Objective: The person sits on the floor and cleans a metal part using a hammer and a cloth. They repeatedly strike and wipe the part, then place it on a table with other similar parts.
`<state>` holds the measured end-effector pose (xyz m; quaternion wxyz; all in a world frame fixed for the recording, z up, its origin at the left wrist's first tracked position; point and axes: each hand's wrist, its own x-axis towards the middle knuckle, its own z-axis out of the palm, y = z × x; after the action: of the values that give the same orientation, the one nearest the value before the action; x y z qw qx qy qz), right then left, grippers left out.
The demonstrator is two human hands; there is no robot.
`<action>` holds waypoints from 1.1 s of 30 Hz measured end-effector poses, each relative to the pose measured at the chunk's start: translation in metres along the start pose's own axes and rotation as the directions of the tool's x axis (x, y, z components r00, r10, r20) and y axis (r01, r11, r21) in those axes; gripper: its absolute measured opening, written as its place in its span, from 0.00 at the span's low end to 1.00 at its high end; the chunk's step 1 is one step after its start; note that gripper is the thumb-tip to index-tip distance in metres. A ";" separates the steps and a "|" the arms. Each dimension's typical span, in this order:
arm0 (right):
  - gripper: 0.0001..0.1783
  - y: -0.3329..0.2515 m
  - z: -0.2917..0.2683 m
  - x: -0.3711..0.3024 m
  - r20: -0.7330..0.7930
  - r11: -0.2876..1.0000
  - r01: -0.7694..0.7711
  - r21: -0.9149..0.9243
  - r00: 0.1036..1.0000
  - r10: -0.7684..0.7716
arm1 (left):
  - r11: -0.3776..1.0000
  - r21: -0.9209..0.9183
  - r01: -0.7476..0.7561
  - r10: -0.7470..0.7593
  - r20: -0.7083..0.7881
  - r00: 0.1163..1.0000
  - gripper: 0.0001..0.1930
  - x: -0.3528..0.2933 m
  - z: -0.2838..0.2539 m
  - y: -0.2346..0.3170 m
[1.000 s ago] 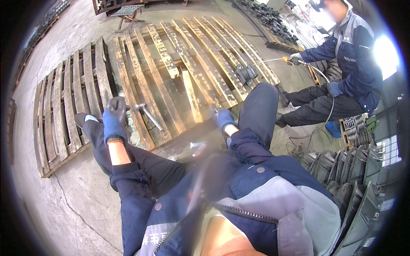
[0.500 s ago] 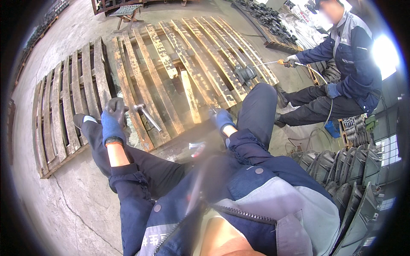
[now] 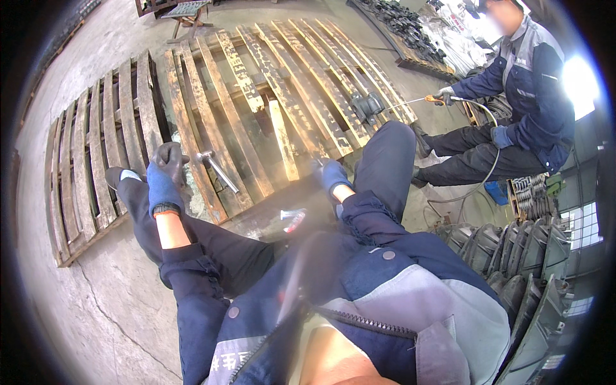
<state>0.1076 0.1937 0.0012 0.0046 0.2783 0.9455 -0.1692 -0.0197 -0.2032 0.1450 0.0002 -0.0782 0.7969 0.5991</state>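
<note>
My left hand (image 3: pixel 166 178), in a blue glove with a dark coated palm, is closed by my left knee, with nothing visible in it. My right hand (image 3: pixel 332 174), also gloved in blue, is curled at the pallet's near edge beside my right knee. Haze blurs its fingertips, and what they hold, if anything, cannot be made out. Between my hands a hammer (image 3: pixel 219 173) with a metal handle lies on the slatted wooden pallet (image 3: pixel 239 138). A dark metal casting (image 3: pixel 367 107) sits on the slats farther right.
At the right a seated co-worker (image 3: pixel 536 83) points a thin lance with an orange grip (image 3: pixel 436 99) at the casting; its hose (image 3: pixel 493 163) loops to the floor. Another pallet (image 3: pixel 96 147) lies left. Stacked metal parts (image 3: pixel 526 256) stand at my right. A folding stool (image 3: pixel 186 14) stands behind.
The view has shifted slightly. The co-worker's gloved hand and lance have moved a little to the right and down, away from the casting. My hands keep nearly the same pose.
</note>
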 end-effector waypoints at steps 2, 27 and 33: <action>0.30 -0.007 -0.010 -0.001 0.084 0.999 -0.040 -0.030 0.996 0.043 | 1.000 0.007 -0.001 0.001 0.003 1.000 0.11 0.000 0.000 0.001; 0.28 -0.010 -0.019 -0.002 0.151 0.999 -0.009 -0.050 0.988 0.016 | 0.985 0.085 -0.153 0.152 0.017 0.988 0.16 0.012 0.007 -0.015; 0.28 -0.018 -0.019 -0.006 0.110 0.996 -0.030 -0.078 0.993 0.039 | 0.995 0.063 -0.082 0.080 0.036 0.996 0.14 0.011 0.006 -0.011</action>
<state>0.1045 0.1827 0.0253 0.0711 0.2843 0.9446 -0.1481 -0.0294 -0.2016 0.1320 -0.0081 -0.0356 0.8181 0.5740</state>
